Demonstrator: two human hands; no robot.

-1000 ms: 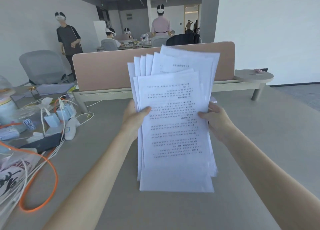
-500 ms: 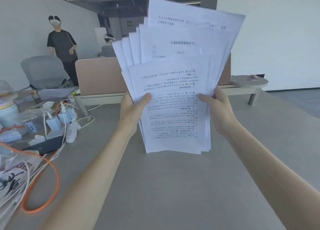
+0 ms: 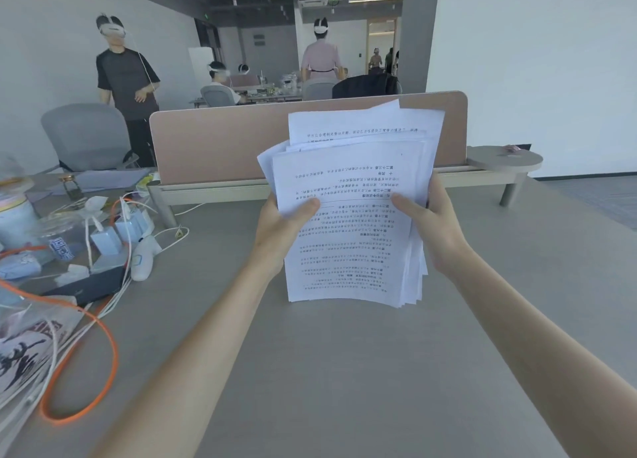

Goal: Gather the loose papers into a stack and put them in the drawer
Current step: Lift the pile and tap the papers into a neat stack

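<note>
A bundle of white printed papers (image 3: 351, 237) stands upright over the grey desk (image 3: 344, 371), its bottom edge at or just above the desktop. The sheets are uneven at the top, some sticking higher than others. My left hand (image 3: 282, 230) grips the bundle's left edge, thumb on the front sheet. My right hand (image 3: 431, 226) grips the right edge the same way. No drawer is in view.
A pink divider panel (image 3: 224, 144) runs along the desk's far edge. Chargers, white cables (image 3: 113, 230), an orange cable (image 3: 86, 319) and a plastic bag clutter the left side. People with headsets stand and sit beyond the divider. A round shelf (image 3: 503, 159) is at the right.
The papers were lifted high half a second ago and have come back down toward the desk. Their bottom edges look more even, and the fan at the top is narrower.
</note>
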